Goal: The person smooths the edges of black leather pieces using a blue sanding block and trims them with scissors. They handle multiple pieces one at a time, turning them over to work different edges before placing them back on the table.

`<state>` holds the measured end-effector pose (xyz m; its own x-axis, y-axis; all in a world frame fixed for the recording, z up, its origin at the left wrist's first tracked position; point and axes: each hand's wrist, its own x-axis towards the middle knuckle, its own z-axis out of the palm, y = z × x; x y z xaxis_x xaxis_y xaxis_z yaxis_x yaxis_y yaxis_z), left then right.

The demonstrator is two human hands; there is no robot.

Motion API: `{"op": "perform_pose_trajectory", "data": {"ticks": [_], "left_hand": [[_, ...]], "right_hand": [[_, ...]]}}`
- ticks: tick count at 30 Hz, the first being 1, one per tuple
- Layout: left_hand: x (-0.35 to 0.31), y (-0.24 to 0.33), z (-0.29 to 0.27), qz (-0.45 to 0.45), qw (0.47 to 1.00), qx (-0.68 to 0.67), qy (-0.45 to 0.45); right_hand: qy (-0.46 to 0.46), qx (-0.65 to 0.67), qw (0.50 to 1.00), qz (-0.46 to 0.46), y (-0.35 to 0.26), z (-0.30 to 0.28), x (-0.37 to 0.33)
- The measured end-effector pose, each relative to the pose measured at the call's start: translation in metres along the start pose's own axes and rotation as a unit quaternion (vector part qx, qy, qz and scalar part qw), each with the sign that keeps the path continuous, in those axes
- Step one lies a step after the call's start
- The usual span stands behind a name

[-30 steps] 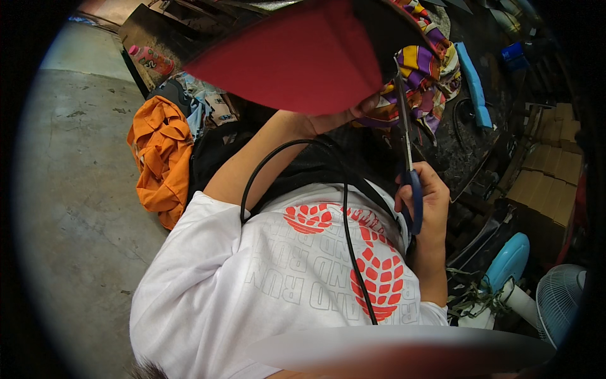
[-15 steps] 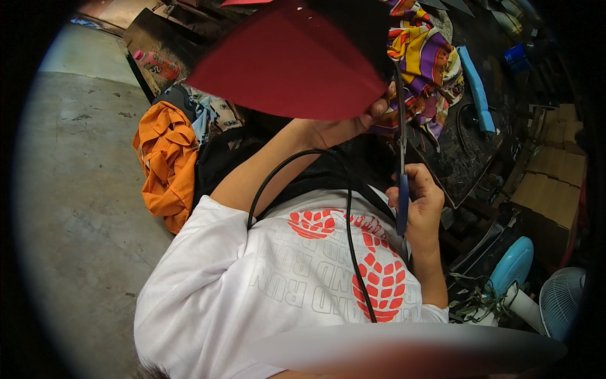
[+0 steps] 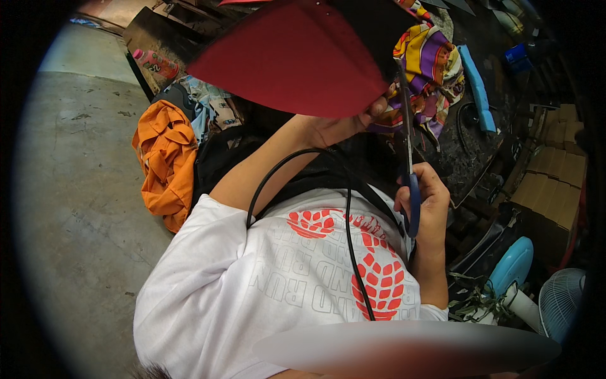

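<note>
A large dark red sheet (image 3: 297, 63), with a black area at its right, spans the upper middle. My left hand (image 3: 344, 129) grips its lower right corner from below, the fingers partly hidden by the sheet. My right hand (image 3: 432, 197) is closed around the blue handles of a pair of scissors (image 3: 413, 205). Their long blades point up and away, beside the sheet's right edge and close to my left fingertips. Whether the blades touch the sheet, I cannot tell.
Patterned cloth (image 3: 423, 57) and a light blue strip (image 3: 476, 88) lie on the dark bench at right. A black cable (image 3: 259, 183) loops across my shirt. Orange cloth (image 3: 165, 164) and a pink bottle (image 3: 154, 63) are at left; cardboard boxes (image 3: 549, 183) and a fan (image 3: 563, 303) at right.
My right hand and the scissors have shifted slightly right, and the scissors look turned a little. The red sheet's right side has moved slightly up and right; my left hand keeps its grip.
</note>
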<state>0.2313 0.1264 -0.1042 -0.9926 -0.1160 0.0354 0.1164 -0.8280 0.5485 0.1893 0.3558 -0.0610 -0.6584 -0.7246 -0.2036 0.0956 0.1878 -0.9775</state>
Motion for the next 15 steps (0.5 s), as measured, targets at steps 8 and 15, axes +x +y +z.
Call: {"op": "perform_pose_trajectory", "data": {"ticks": [8,15], "left_hand": [[-0.001,0.013,-0.002,0.065,0.996,0.034,0.043],[0.012,0.038,0.006,0.119,0.978,0.129,0.110]], "right_hand": [[0.003,0.006,0.999,-0.052,-0.026,-0.023,-0.014],[0.309,-0.496,0.812,-0.009,-0.076,-0.148,0.062]]}}
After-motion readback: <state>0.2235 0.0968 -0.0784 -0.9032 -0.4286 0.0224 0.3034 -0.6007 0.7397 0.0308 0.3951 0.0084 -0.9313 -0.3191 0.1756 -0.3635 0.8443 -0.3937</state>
